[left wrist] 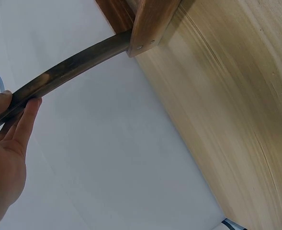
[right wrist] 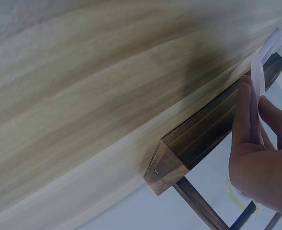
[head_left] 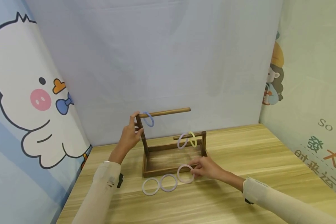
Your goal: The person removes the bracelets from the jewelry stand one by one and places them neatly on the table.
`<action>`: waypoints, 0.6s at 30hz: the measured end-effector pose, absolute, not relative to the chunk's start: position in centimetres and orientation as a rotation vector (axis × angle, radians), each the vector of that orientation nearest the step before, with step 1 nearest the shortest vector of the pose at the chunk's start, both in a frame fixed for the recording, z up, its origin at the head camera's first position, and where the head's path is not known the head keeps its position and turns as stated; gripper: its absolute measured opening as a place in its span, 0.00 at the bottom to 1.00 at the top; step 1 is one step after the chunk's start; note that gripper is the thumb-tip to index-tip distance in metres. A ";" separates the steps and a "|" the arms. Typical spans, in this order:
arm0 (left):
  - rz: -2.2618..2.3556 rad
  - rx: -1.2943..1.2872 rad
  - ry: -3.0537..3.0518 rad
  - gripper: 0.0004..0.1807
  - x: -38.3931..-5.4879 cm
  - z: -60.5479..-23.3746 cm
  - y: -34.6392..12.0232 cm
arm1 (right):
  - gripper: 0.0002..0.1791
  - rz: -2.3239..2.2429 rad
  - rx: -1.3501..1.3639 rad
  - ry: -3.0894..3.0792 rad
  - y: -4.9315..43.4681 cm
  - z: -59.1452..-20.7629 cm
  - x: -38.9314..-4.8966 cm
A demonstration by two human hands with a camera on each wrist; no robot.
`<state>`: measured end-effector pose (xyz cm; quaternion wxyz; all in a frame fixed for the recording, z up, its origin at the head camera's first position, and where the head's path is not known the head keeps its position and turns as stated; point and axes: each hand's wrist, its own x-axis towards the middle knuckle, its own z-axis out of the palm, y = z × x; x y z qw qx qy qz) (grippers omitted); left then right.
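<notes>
A dark wooden rack [head_left: 146,172] with a tray base stands on the table, with a tall post at its left and a short one at its right. My left hand [head_left: 130,137] grips the top of the tall post [left wrist: 83,62], thumb on one side and fingers on the other. Near it a blue ring [head_left: 149,119] hangs on the upper rod. Between thumb and fingers my right hand [head_left: 208,168] pinches a pale pink ring [head_left: 185,174], tilted up at the tray's front edge. A lilac ring [head_left: 182,141] and a yellow ring [head_left: 193,139] hang on the lower rod.
A white ring [head_left: 151,186] and a pale purple ring [head_left: 168,182] lie side by side on the wooden table [head_left: 226,205], in front of the rack. A pale curtain [head_left: 168,62] hangs behind, with printed cloth on both sides.
</notes>
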<state>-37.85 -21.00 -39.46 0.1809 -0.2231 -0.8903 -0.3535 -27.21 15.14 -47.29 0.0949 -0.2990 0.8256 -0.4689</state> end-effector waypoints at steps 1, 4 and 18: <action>-0.995 -0.629 -2.513 0.44 -37.8 -39.5 -21.1 | 0.18 -1.388 -0.883 2.446 15.0 -47.2 -27.2; -0.991 -0.621 -2.509 0.44 -37.8 -39.4 -21.3 | 0.18 -1.382 -0.862 2.440 14.7 -47.2 -27.0; -1.011 -0.628 -2.485 0.44 -37.8 -39.3 -21.0 | 0.15 -1.399 -0.834 2.443 14.7 -47.5 -26.3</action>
